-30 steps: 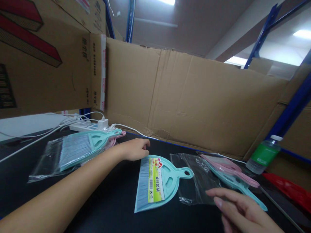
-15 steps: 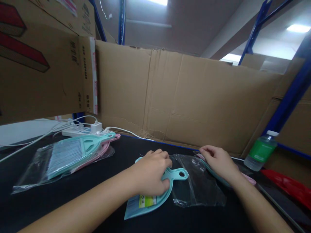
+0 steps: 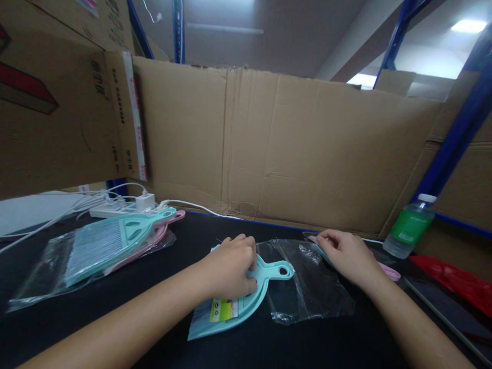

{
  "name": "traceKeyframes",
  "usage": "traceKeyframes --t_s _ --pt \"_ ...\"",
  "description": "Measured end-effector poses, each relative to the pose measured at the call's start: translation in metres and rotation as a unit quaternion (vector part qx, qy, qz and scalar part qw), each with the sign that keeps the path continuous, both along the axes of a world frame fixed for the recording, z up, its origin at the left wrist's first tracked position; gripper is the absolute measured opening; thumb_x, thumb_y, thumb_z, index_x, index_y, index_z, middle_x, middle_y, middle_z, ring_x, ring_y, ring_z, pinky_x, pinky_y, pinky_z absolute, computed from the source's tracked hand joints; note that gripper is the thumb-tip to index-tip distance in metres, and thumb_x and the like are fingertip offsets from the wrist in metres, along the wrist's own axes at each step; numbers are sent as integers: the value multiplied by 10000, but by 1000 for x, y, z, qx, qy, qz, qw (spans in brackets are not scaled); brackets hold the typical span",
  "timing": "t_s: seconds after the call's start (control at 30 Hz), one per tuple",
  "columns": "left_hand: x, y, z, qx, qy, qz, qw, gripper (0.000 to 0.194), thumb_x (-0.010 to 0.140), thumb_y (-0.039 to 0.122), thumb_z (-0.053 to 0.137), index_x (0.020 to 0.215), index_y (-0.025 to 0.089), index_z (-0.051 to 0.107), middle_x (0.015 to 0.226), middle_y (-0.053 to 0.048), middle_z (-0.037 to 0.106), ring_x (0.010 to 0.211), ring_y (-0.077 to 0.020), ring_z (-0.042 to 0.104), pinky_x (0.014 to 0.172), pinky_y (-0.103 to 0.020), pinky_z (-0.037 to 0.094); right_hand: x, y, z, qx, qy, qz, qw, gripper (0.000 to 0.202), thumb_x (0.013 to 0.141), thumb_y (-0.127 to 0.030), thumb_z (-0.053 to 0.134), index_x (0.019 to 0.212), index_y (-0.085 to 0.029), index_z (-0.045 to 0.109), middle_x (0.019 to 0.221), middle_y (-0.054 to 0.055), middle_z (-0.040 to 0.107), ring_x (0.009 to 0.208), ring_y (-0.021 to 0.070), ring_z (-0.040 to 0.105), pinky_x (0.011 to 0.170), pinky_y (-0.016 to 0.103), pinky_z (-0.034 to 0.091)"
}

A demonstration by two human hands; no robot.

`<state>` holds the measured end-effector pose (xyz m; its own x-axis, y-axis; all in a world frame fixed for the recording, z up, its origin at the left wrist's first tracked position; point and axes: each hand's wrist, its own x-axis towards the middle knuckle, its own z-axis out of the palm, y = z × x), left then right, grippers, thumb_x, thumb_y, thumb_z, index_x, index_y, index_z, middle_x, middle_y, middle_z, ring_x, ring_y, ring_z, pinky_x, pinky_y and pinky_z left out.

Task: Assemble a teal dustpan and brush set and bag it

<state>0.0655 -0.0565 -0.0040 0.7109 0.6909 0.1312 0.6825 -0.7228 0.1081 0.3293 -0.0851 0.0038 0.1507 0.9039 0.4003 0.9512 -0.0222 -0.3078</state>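
A turquoise dustpan (image 3: 261,287) with a yellow-green label (image 3: 225,310) lies on the black tabletop, its looped handle pointing right. My left hand (image 3: 232,269) is closed over its middle, thumb on the near side, hiding part of it. To the right, my right hand (image 3: 348,256) rests with fingers together on a turquoise edge and a pink piece. A pink handle (image 3: 390,271) sticks out behind that wrist; most of this item is hidden under the hand. Between both hands lies a clear plastic bag (image 3: 307,287), flat and crinkled.
Turquoise and pink dustpans with a brush (image 3: 100,246) lie bagged at the left. Behind them are a power strip (image 3: 115,207) and white cables. A cardboard wall (image 3: 292,154) closes the back. At the right stand a water bottle (image 3: 409,225) and red plastic (image 3: 453,282).
The view has shifted slightly. My left hand has moved a little left over the turquoise dustpan, uncovering more near its handle. My right hand stays at the right-hand item.
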Motion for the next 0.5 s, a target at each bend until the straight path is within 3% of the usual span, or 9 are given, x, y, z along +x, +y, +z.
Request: traceKeyframes --t_s 0.17,0.37,0.5 --pt "0 3 1 0 -9 -14 1000 132 655 303 610 738 202 632 970 -50 580 947 -237 509 825 -407 405 2 0 -3 -51 -53 -47 996 305 859 -405 448 846 -205 677 783 76 711 778 241 647 617 286 372" --pt "6 4 6 25 7 -20 999 138 658 320 618 691 186 630 956 -61 577 939 -240 504 833 -406 392 -5 -2 -5 -61 -85 -36 994 307 879 -349 420 906 -205 690 859 91 728 858 253 663 683 297 407" --pt "11 6 9 63 49 -31 996 177 658 349 623 630 174 618 956 -78 584 917 -255 502 786 -412 395 -11 -6 -8 -116 -110 -35 987 350 891 -340 386 934 -192 700 943 132 725 907 284 664 699 329 422"
